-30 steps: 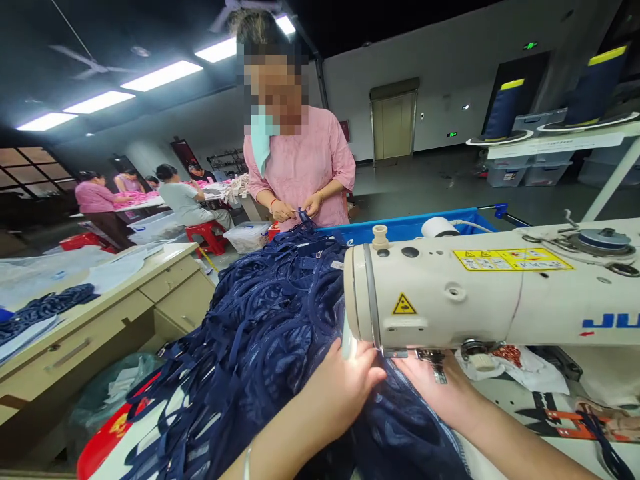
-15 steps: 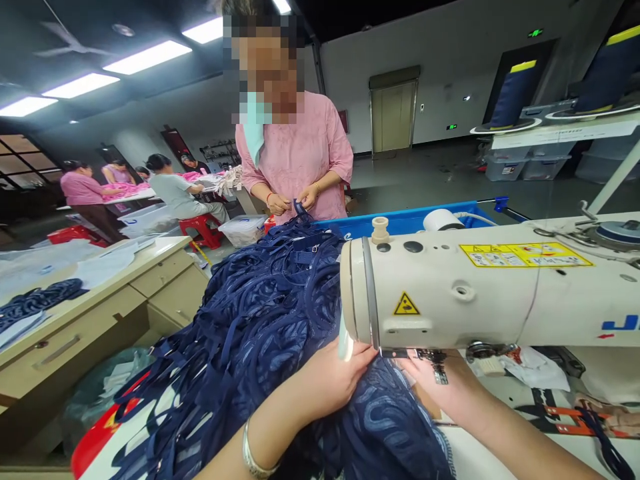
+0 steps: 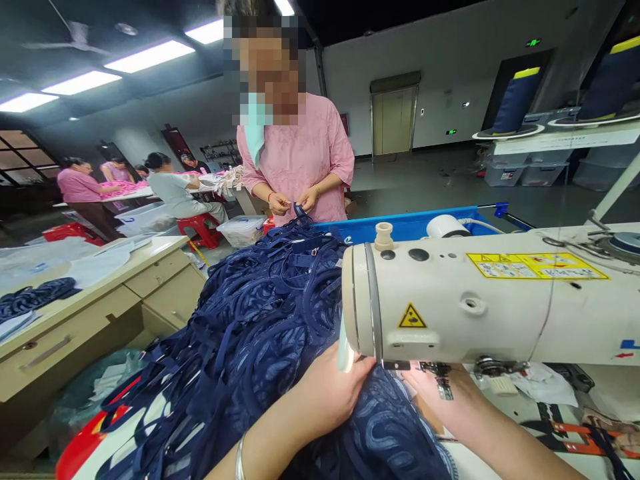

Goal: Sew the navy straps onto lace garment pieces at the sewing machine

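Observation:
My left hand (image 3: 336, 379) lies on a navy lace bra (image 3: 387, 417) under the sewing machine's head (image 3: 425, 300), its fingertips pressed together beside the needle area. A silver bangle (image 3: 240, 459) circles that wrist. On the other side of the needle, my right hand (image 3: 434, 390) grips the same bra's edge, partly covered by the metal presser parts (image 3: 441, 379). The needle itself is hidden behind the head. A big heap of navy bras (image 3: 265, 313) with straps and small metal sliders spreads left and behind the machine.
Across the heap stands a co-worker in a pink top (image 3: 300, 160), both hands on a navy strap. A beige drawer desk (image 3: 115, 300) is at left, a blue bin (image 3: 425, 217) behind the machine. Navy thread cones (image 3: 517, 100) stand upper right. Orange-handled scissors (image 3: 575, 433) lie at right.
The machine and my hands appear slightly lower and farther right, as the view has shifted a little. Both hands keep their places on the bra. The co-worker's hands have moved slightly apart.

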`<state>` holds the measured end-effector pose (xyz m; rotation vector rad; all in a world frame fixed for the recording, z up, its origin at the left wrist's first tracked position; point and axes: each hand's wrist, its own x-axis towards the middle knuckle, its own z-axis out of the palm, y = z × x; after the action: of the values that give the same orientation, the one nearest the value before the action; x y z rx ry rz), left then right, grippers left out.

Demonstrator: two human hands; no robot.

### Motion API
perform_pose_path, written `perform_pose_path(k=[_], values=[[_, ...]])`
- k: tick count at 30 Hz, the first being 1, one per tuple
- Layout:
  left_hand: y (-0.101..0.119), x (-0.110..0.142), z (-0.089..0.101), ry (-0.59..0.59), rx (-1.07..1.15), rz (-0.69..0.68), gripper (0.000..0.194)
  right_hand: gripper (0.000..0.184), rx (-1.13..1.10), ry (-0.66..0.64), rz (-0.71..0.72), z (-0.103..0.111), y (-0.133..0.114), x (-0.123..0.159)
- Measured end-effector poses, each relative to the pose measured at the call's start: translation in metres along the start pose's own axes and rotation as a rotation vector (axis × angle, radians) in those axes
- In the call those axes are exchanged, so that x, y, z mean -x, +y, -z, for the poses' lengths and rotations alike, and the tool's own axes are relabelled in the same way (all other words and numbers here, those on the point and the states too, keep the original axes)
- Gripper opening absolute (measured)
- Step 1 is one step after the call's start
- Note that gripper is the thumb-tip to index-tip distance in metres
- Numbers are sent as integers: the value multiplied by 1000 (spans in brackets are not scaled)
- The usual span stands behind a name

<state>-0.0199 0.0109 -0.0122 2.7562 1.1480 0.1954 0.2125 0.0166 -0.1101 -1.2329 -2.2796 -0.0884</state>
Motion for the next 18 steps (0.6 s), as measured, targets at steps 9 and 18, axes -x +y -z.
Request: perform_pose_path(k=[9,18], values=[[1,2,2,-15,34,-11,29,24,-41,-211,14,-4,7,-2],[-3,1,-3,23,42,-35,34,21,19,38,35,1,6,-3]])
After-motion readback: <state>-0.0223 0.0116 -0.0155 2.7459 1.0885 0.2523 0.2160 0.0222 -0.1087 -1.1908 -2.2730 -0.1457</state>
